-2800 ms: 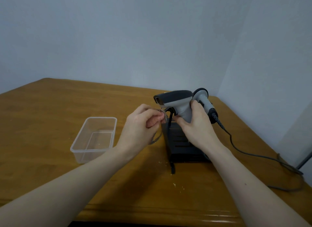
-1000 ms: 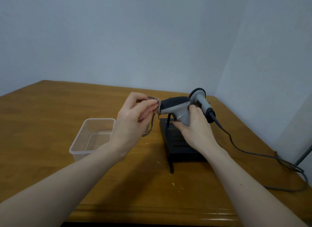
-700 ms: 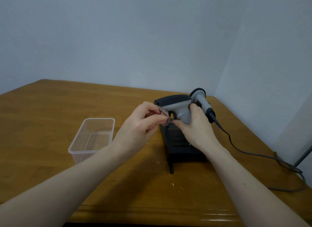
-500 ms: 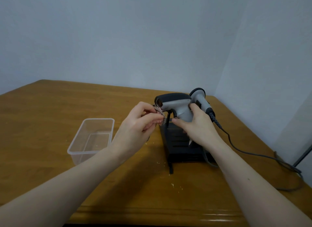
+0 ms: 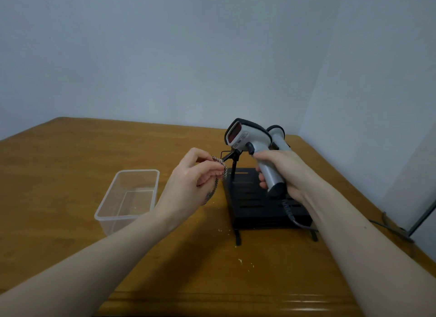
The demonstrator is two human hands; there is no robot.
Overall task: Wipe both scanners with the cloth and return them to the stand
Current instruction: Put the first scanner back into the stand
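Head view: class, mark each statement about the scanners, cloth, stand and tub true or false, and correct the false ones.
1. The right hand grips a scanner by its handle. True.
2. The left hand is empty. False: it pinches a checked cloth.
3. The held scanner sits in the stand. False: it is lifted above the stand.
4. A second scanner shows behind the held one. True.
5. The clear tub lies to the right of the stand. False: it lies to the left, on the table.
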